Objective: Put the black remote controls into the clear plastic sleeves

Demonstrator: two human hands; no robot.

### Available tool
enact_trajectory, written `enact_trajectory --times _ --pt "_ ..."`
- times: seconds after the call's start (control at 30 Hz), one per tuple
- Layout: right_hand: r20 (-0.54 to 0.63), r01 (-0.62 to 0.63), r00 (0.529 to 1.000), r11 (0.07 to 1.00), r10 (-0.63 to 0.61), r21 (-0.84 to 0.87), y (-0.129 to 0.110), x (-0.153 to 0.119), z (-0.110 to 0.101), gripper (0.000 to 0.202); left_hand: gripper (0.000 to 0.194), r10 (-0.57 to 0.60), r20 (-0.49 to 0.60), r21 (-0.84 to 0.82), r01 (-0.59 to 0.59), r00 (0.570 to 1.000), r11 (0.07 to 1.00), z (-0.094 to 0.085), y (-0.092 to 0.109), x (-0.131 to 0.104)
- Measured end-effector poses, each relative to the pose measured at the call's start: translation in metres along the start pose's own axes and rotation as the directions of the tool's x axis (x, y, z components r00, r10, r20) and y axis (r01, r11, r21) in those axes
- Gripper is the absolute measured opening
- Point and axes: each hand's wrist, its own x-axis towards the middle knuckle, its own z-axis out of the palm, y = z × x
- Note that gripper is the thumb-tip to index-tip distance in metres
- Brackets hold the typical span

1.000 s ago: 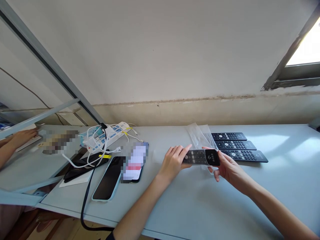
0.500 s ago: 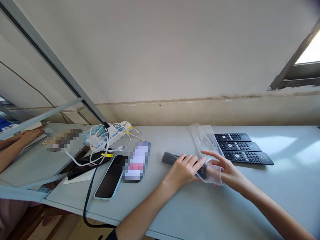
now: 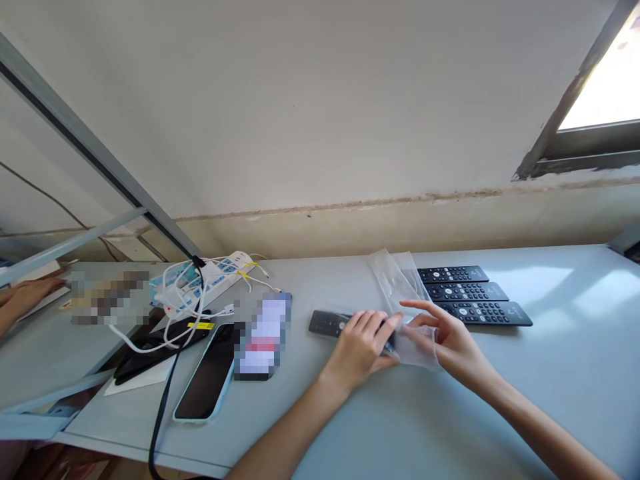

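A black remote control (image 3: 324,324) lies slantwise under my left hand (image 3: 356,347), whose fingers wrap over its middle. Its far left end sticks out bare, and its right end is hidden by the fingers and a clear plastic sleeve (image 3: 417,353). My right hand (image 3: 455,343) pinches that sleeve with thumb and bent fingers, its index finger stretched out to the left. Just behind the hands lie more clear plastic sleeves (image 3: 395,283). Three black remote controls (image 3: 493,313) rest in a stacked row to the right of these.
To the left lie a phone with a dark screen (image 3: 207,373), a phone with a lit, blurred screen (image 3: 264,337) and a black pouch (image 3: 145,353). A white power strip (image 3: 213,283) is tangled in cables. Another person's hands (image 3: 37,293) are at the far left, beyond a metal frame (image 3: 95,123).
The view has shifted, so everything sits further left in it. The remote control's right end is further out of the sleeve, whose right part now looks clear.
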Motion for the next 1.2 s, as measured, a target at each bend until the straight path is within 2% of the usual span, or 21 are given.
enact_trajectory --times 0.17,0.4,0.57,0.7,0.83,0.93,1.03,1.2 --pt "-0.03 -0.057 0.998 0.998 0.058 0.031 -0.005 0.002 -0.008 0.045 0.06 -0.188 -0.066 0.037 0.191 0.98 0.981 0.0 -0.004 -0.002" --pt "-0.169 0.068 0.983 0.998 -0.068 -0.008 0.009 0.006 -0.008 0.043 0.052 -0.257 -0.058 0.143 0.262 0.965 0.954 0.003 -0.01 -0.002" --pt "-0.221 0.087 0.97 0.994 -0.098 -0.061 0.007 0.006 -0.011 0.043 0.053 -0.341 -0.095 0.171 0.352 0.935 0.92 0.012 -0.024 -0.005" --pt "-0.241 0.095 0.965 0.994 -0.105 -0.056 0.003 0.006 -0.012 0.038 0.06 -0.407 -0.055 0.165 0.41 0.912 0.897 0.015 -0.033 -0.006" --pt "-0.271 0.101 0.956 0.992 -0.116 -0.07 -0.002 0.005 -0.012 0.031 0.069 -0.501 -0.013 0.157 0.497 0.865 0.853 0.011 -0.033 -0.003" --pt "-0.302 0.086 0.946 0.988 -0.121 -0.128 -0.008 0.003 -0.013 0.028 0.071 -0.529 0.026 0.128 0.522 0.848 0.843 0.008 -0.031 -0.002" --pt "-0.292 0.108 0.941 0.969 -0.172 -0.222 -0.012 0.003 -0.014 0.025 0.074 -0.514 0.038 0.103 0.508 0.857 0.855 0.008 -0.032 -0.002" --pt "-0.245 0.164 0.916 0.854 -0.317 -0.494 -0.009 0.005 -0.018 0.025 0.078 -0.526 0.014 0.102 0.522 0.85 0.847 0.015 -0.04 -0.003"
